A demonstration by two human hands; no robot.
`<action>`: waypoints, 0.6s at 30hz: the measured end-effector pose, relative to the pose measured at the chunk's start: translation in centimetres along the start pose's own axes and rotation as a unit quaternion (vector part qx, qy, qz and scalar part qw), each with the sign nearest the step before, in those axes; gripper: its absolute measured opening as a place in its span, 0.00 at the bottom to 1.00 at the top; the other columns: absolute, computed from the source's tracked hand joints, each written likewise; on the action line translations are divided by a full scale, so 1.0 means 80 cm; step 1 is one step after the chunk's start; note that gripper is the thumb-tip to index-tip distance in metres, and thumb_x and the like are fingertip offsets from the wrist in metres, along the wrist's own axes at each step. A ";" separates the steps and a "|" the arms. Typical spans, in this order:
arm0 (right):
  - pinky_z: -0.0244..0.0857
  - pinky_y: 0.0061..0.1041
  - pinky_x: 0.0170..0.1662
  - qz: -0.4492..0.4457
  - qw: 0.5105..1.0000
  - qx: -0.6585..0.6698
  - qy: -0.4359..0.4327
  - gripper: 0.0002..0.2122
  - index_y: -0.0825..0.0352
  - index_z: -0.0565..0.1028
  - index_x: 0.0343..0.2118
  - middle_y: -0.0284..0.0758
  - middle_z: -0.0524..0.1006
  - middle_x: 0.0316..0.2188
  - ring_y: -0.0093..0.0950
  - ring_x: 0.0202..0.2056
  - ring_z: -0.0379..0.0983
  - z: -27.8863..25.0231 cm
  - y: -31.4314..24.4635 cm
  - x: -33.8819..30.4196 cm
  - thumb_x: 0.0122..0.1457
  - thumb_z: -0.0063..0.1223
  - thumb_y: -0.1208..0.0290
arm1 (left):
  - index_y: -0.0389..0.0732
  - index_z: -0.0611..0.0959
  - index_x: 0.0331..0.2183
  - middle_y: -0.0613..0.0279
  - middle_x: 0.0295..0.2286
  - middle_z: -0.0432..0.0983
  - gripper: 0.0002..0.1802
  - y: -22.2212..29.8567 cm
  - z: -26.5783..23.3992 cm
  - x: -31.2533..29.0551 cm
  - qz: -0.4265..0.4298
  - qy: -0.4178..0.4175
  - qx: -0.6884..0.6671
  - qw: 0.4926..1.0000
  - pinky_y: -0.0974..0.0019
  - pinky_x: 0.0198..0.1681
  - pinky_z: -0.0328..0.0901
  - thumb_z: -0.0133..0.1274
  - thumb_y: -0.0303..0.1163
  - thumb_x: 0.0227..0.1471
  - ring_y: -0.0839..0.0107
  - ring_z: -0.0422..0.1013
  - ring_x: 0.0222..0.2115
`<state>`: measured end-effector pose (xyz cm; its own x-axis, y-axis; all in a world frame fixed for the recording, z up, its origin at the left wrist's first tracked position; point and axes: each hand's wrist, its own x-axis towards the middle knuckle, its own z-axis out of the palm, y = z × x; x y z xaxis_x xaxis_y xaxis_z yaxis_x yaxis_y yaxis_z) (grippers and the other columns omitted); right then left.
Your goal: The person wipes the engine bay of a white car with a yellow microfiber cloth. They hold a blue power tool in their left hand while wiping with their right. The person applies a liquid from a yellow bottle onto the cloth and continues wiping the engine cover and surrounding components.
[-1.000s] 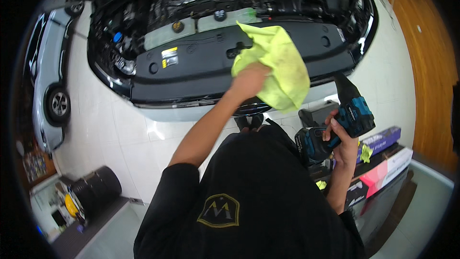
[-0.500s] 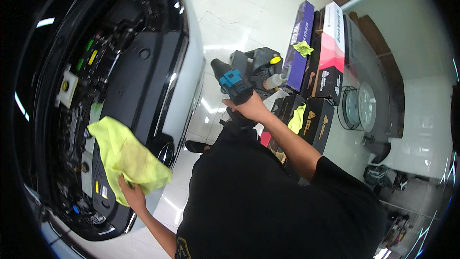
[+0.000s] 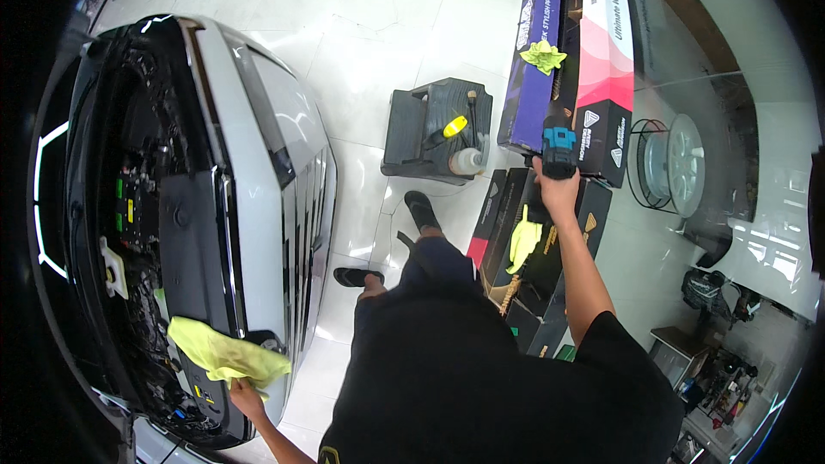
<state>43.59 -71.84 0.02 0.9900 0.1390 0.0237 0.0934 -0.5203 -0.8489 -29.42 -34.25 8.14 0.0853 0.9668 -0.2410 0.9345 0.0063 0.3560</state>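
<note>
My left hand (image 3: pixel 247 397) is closed on a yellow-green cloth (image 3: pixel 225 352). The cloth spreads over the front edge of a car's engine bay, against the black cover panel (image 3: pixel 196 241). On the other side, my right hand (image 3: pixel 557 195) grips a black-and-teal cordless power tool (image 3: pixel 560 148) by its handle. A tapered black nozzle points away from me; whether it is a blower or a heat gun I cannot tell. The tool is over the long boxes, in front of a purple box (image 3: pixel 526 112) and a pink-and-white box (image 3: pixel 603 60). Whether it touches them is unclear.
The pale car (image 3: pixel 271 120) stands at left, hood raised. A dark step stool (image 3: pixel 404 133) holds a spray bottle (image 3: pixel 466 161) and a yellow-topped tool (image 3: pixel 455 126). Further cloths (image 3: pixel 543 58) lie on the boxes. A white reel (image 3: pixel 685 163) stands at right.
My right hand has carried the power tool right, from beside the stool to over the boxes. My view has turned away from the car. The cloth stays in my left hand, now bunched lower.
</note>
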 end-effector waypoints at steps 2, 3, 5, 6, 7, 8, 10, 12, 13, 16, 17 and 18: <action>0.67 0.29 0.34 -0.060 0.995 -0.051 0.067 0.11 0.69 0.77 0.31 0.31 0.78 0.24 0.25 0.26 0.73 0.024 0.047 0.069 0.55 0.70 0.69 | 0.30 0.80 0.33 0.66 0.24 0.73 0.10 0.127 0.015 -0.009 0.042 -0.055 -0.112 0.991 0.66 0.27 0.59 0.49 0.27 0.62 0.78 0.62 0.25; 0.68 0.30 0.39 -0.052 0.994 -0.042 0.083 0.13 0.70 0.78 0.33 0.33 0.79 0.27 0.26 0.31 0.75 0.040 0.114 0.101 0.56 0.70 0.65 | 0.32 0.80 0.36 0.66 0.28 0.76 0.10 0.167 0.021 -0.007 0.055 -0.118 -0.097 0.987 0.69 0.30 0.62 0.48 0.29 0.65 0.80 0.66 0.28; 0.69 0.29 0.43 0.083 0.993 0.005 0.079 0.13 0.70 0.78 0.36 0.33 0.80 0.30 0.26 0.35 0.76 0.084 0.145 0.141 0.57 0.70 0.66 | 0.33 0.80 0.39 0.68 0.31 0.77 0.11 0.283 0.054 -0.043 -0.011 -0.178 -0.239 0.955 0.72 0.35 0.64 0.47 0.30 0.67 0.81 0.68 0.31; 0.68 0.29 0.45 0.073 0.994 0.033 0.069 0.15 0.71 0.78 0.38 0.34 0.81 0.33 0.26 0.36 0.77 0.104 0.169 0.166 0.57 0.70 0.65 | 0.33 0.81 0.40 0.67 0.32 0.78 0.11 0.316 0.067 -0.051 -0.022 -0.181 -0.241 0.953 0.72 0.37 0.64 0.47 0.30 0.68 0.81 0.69 0.32; 0.68 0.29 0.47 0.063 0.994 0.062 0.064 0.17 0.71 0.79 0.41 0.35 0.83 0.36 0.27 0.38 0.77 0.126 0.201 0.189 0.57 0.70 0.64 | 0.33 0.81 0.41 0.67 0.33 0.78 0.12 0.344 0.079 -0.051 -0.029 -0.187 -0.243 0.951 0.73 0.39 0.65 0.47 0.31 0.68 0.80 0.70 0.34; 0.68 0.29 0.49 0.054 0.993 0.092 0.055 0.19 0.71 0.79 0.44 0.36 0.84 0.39 0.27 0.40 0.78 0.148 0.208 0.207 0.56 0.70 0.64 | 0.33 0.81 0.41 0.67 0.34 0.79 0.13 0.357 0.086 -0.057 -0.012 -0.203 -0.208 0.957 0.72 0.40 0.65 0.45 0.31 0.69 0.80 0.71 0.34; 0.70 0.29 0.48 0.062 0.990 0.126 0.008 0.15 0.70 0.79 0.43 0.34 0.83 0.37 0.26 0.40 0.78 0.198 0.196 0.248 0.57 0.69 0.68 | 0.33 0.81 0.41 0.67 0.33 0.78 0.13 0.375 0.104 -0.069 -0.022 -0.234 -0.160 0.959 0.72 0.40 0.65 0.44 0.30 0.69 0.80 0.70 0.33; 0.71 0.29 0.49 0.056 0.986 0.153 -0.033 0.14 0.70 0.79 0.43 0.33 0.83 0.38 0.25 0.41 0.78 0.251 0.198 0.268 0.58 0.69 0.70 | 0.32 0.81 0.41 0.66 0.33 0.78 0.14 0.386 0.115 -0.081 -0.046 -0.266 -0.115 0.956 0.72 0.40 0.65 0.43 0.30 0.69 0.80 0.69 0.33; 0.71 0.28 0.49 0.039 0.984 0.166 -0.051 0.15 0.70 0.79 0.44 0.33 0.83 0.40 0.24 0.42 0.78 0.281 0.211 0.283 0.57 0.69 0.70 | 0.31 0.81 0.42 0.65 0.33 0.79 0.15 0.383 0.121 -0.086 -0.056 -0.280 -0.110 0.952 0.72 0.40 0.65 0.44 0.31 0.69 0.79 0.70 0.34; 0.70 0.30 0.48 0.022 0.981 0.168 -0.094 0.17 0.69 0.81 0.43 0.35 0.84 0.39 0.27 0.41 0.79 0.347 0.219 0.294 0.54 0.72 0.65 | 0.30 0.81 0.44 0.63 0.34 0.80 0.16 0.408 0.138 -0.100 -0.077 -0.289 -0.130 0.945 0.71 0.41 0.66 0.46 0.33 0.69 0.78 0.70 0.35; 0.71 0.31 0.47 0.014 0.979 0.176 -0.105 0.17 0.69 0.81 0.42 0.35 0.84 0.38 0.27 0.40 0.80 0.365 0.227 0.296 0.53 0.72 0.64 | 0.30 0.81 0.44 0.63 0.34 0.80 0.16 0.414 0.142 -0.101 -0.094 -0.295 -0.141 0.940 0.71 0.41 0.66 0.46 0.33 0.69 0.78 0.70 0.35; 0.71 0.32 0.46 0.011 0.980 0.162 -0.120 0.18 0.69 0.81 0.41 0.36 0.84 0.38 0.28 0.40 0.80 0.378 0.235 0.297 0.53 0.73 0.63 | 0.30 0.81 0.44 0.63 0.34 0.80 0.16 0.419 0.149 -0.102 -0.110 -0.300 -0.153 0.935 0.71 0.41 0.66 0.47 0.34 0.69 0.78 0.70 0.35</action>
<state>65.71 -52.85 -31.31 0.9347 0.3443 -0.0883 -0.0045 -0.2371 -0.9715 5.33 -44.93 11.29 0.1670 0.6166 -0.7694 0.8173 0.3498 0.4578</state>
